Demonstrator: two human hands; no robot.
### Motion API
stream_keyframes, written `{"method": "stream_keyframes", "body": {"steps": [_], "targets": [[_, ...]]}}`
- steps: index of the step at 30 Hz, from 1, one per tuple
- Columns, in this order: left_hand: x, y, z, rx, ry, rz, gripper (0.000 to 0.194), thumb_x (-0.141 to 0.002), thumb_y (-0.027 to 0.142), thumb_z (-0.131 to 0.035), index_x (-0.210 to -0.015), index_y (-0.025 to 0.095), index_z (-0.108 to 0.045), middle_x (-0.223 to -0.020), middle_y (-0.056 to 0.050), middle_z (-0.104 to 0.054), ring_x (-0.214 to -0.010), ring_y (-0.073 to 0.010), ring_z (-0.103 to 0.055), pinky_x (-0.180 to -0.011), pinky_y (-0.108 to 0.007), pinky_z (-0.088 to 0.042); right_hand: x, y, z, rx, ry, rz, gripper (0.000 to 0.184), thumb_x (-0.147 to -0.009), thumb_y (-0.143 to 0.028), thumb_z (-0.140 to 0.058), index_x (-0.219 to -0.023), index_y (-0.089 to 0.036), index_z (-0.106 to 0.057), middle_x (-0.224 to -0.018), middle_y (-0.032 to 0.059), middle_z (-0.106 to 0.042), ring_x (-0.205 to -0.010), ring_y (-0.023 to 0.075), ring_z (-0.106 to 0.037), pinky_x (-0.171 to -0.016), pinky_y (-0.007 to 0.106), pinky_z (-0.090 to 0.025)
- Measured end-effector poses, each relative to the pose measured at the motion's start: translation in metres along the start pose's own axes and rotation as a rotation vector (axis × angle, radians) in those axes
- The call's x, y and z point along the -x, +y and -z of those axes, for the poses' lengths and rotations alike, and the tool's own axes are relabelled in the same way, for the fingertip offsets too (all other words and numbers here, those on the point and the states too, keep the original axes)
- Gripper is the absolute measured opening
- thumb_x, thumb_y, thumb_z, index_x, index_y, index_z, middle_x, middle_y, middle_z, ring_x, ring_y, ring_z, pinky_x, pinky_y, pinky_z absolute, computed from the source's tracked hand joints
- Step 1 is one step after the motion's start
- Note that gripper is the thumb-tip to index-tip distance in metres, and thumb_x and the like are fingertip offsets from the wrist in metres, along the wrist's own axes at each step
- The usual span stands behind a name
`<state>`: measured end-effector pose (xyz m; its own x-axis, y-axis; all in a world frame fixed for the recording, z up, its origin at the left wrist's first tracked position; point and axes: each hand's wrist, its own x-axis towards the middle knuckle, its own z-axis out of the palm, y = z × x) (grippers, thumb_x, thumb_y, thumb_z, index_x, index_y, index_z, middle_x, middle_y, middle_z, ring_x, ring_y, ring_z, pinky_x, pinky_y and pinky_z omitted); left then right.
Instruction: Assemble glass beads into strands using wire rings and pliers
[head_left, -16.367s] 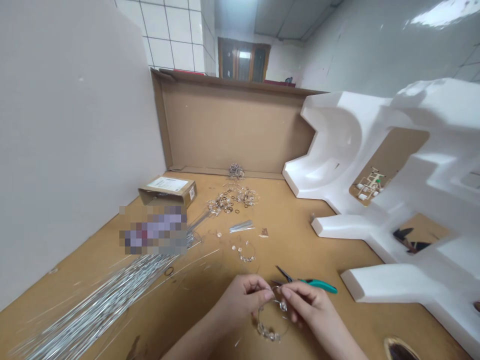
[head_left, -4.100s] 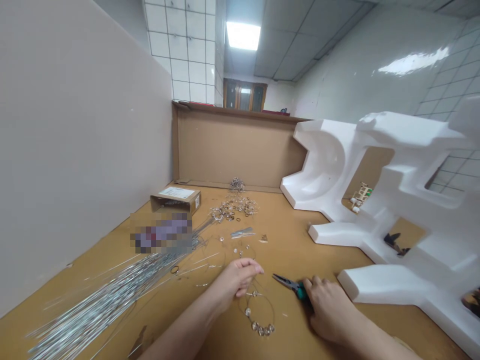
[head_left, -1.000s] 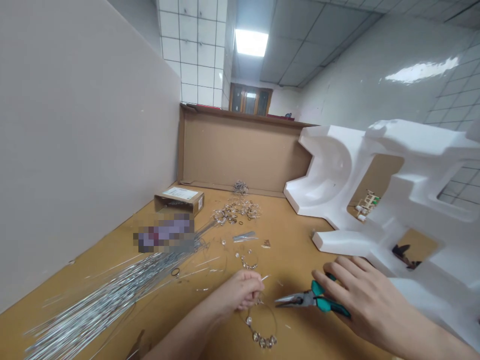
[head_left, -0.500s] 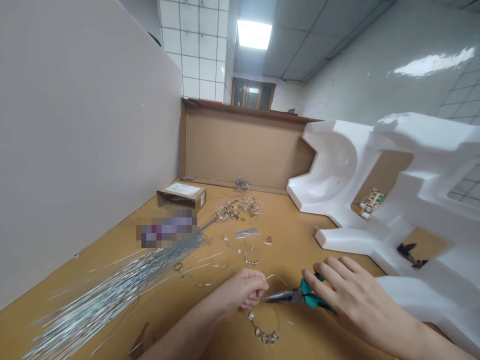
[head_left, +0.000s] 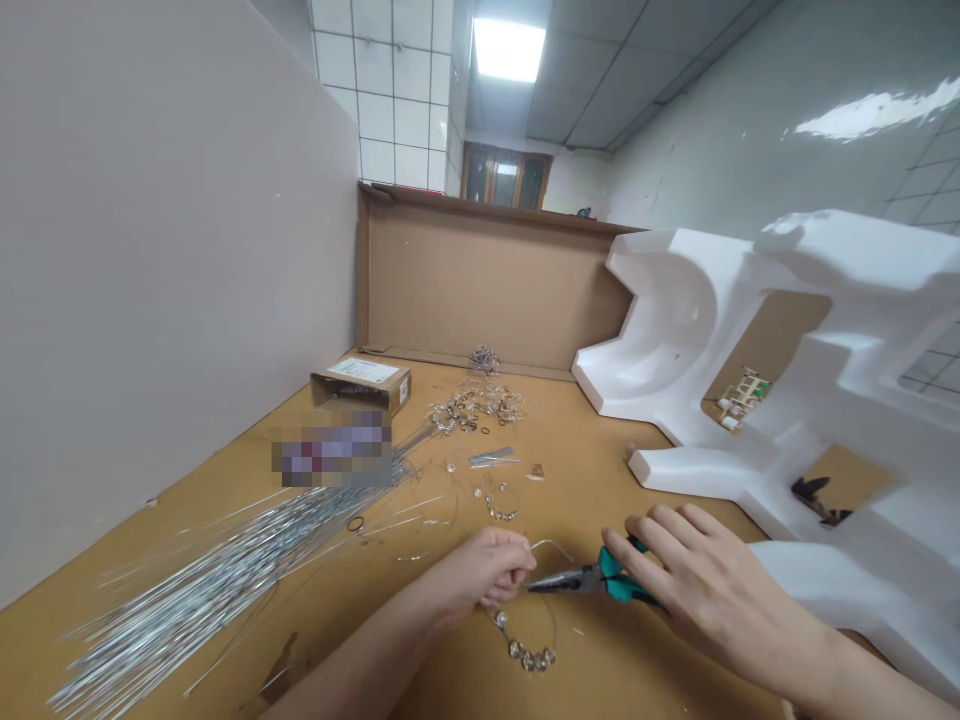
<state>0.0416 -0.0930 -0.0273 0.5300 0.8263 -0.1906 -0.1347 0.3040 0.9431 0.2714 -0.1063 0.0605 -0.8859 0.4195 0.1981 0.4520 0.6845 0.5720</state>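
Observation:
My left hand (head_left: 491, 567) is closed in a pinch on a beaded wire ring, whose clear beads (head_left: 531, 657) hang below the fingers. A thin bent end of wire sticks out to the right of my fingertips. In my right hand (head_left: 694, 585) are needle-nose pliers (head_left: 577, 580) with teal handles. Their jaws point left, and the tips are close by my left fingertips at the top of the ring; whether they grip the wire is too small to tell. A second beaded ring (head_left: 502, 508) lies on the table just beyond my left hand.
A long bundle of straight metal wires (head_left: 247, 560) lies at left. Behind it are a blurred-out purple item (head_left: 334, 447) and a small cardboard box (head_left: 364, 382). Loose rings and beads (head_left: 476, 405) are heaped farther back. White foam packing (head_left: 697, 460) stands at right, a cardboard wall (head_left: 487, 280) behind.
Earlier both hands held the ring while the pliers lay on the table. My right hand has since picked up the pliers and moved them left, their tips now at my left fingertips.

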Motion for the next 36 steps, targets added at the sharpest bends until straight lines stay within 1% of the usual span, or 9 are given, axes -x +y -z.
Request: {"method": "stream_keyframes", "body": {"steps": [12, 17, 21, 24, 27, 29, 32, 33, 36], "targets": [[0.002, 0.003, -0.003, -0.043, -0.017, 0.05, 0.024, -0.063, 0.024, -0.047, -0.046, 0.019, -0.031, -0.035, 0.011, -0.02, -0.032, -0.0034, -0.011, -0.035, -0.021, -0.006, 0.0, -0.002, 0.002, 0.018, 0.017, 0.018, 0.032, -0.082, -0.009, -0.03, -0.107, -0.018, -0.048, -0.074, 0.0046, -0.05, -0.065, 0.0176, -0.043, -0.06, 0.031, -0.029], [0.0, 0.001, -0.003, -0.128, 0.023, 0.043, 0.021, -0.064, 0.024, -0.044, -0.047, 0.02, -0.032, -0.035, 0.011, -0.018, -0.034, -0.0048, -0.011, -0.037, -0.022, -0.008, -0.003, -0.004, 0.003, -0.075, 0.003, -0.017, 0.033, -0.077, -0.008, -0.034, -0.105, -0.017, -0.048, -0.073, 0.0046, -0.051, -0.065, 0.0177, -0.043, -0.06, 0.031, -0.029], [0.0, -0.001, -0.005, -0.246, 0.145, -0.079, 0.018, -0.067, 0.024, -0.044, -0.051, 0.018, -0.037, -0.042, 0.009, -0.026, -0.04, -0.0061, -0.019, -0.042, -0.022, -0.012, -0.003, -0.005, -0.003, -0.266, -0.123, -0.162, 0.025, -0.066, -0.006, -0.041, -0.082, -0.021, -0.052, -0.071, 0.0026, -0.053, -0.063, 0.0171, -0.046, -0.056, 0.028, -0.028], [0.004, -0.001, -0.011, -0.533, 0.239, -0.273, 0.023, -0.07, 0.024, -0.045, -0.051, 0.018, -0.034, -0.049, 0.007, -0.027, -0.047, -0.0075, -0.023, -0.047, -0.023, -0.015, 0.0, -0.006, -0.009, -0.412, -0.262, -0.282, 0.022, -0.057, -0.006, -0.044, -0.07, -0.022, -0.051, -0.065, 0.0008, -0.055, -0.057, 0.016, -0.05, -0.049, 0.025, -0.024], [0.008, 0.0, -0.014, -0.883, 0.255, -0.424, 0.027, -0.074, 0.023, -0.041, -0.05, 0.018, -0.028, -0.049, 0.006, -0.029, -0.049, -0.0087, -0.026, -0.048, -0.024, -0.016, 0.005, -0.01, -0.012, -0.532, -0.356, -0.374, 0.025, -0.052, -0.006, -0.044, -0.068, -0.024, -0.051, -0.06, -0.0017, -0.056, -0.053, 0.0154, -0.052, -0.046, 0.024, -0.022], [0.007, -0.001, -0.011, -0.954, 0.278, -0.418, 0.027, -0.075, 0.023, -0.039, -0.051, 0.019, -0.028, -0.049, 0.006, -0.03, -0.049, -0.009, -0.028, -0.048, -0.024, -0.016, 0.008, -0.013, -0.013, -0.564, -0.344, -0.401, 0.024, -0.056, -0.008, -0.045, -0.072, -0.024, -0.052, -0.063, -0.0016, -0.058, -0.054, 0.0157, -0.053, -0.047, 0.024, -0.024], [0.003, -0.004, -0.002, -0.886, 0.388, -0.352, 0.026, -0.076, 0.028, -0.038, -0.053, 0.019, -0.03, -0.05, 0.006, -0.03, -0.049, -0.0093, -0.027, -0.048, -0.023, -0.017, 0.012, -0.019, -0.018, -0.586, -0.313, -0.413, 0.017, -0.065, -0.016, -0.048, -0.078, -0.025, -0.053, -0.069, -0.0013, -0.058, -0.057, 0.0158, -0.054, -0.05, 0.024, -0.027], [0.001, -0.004, 0.002, -0.829, 0.397, -0.325, 0.026, -0.077, 0.03, -0.037, -0.054, 0.019, -0.031, -0.051, 0.006, -0.029, -0.049, -0.0093, -0.027, -0.048, -0.022, -0.017, 0.014, -0.021, -0.022, -0.584, -0.316, -0.422, 0.015, -0.067, -0.02, -0.049, -0.081, -0.025, -0.054, -0.069, -0.0012, -0.058, -0.058, 0.0163, -0.055, -0.051, 0.024, -0.029], [-0.001, -0.001, 0.009, -0.717, 0.315, -0.272, 0.027, -0.078, 0.036, -0.036, -0.057, 0.019, -0.033, -0.053, 0.007, -0.028, -0.049, -0.0089, -0.026, -0.048, -0.021, -0.021, 0.024, -0.026, -0.039, -0.501, -0.316, -0.477, 0.018, -0.072, -0.028, -0.049, -0.089, -0.024, -0.054, -0.072, 0.0015, -0.058, -0.063, 0.0194, -0.057, -0.054, 0.026, -0.032]]}}
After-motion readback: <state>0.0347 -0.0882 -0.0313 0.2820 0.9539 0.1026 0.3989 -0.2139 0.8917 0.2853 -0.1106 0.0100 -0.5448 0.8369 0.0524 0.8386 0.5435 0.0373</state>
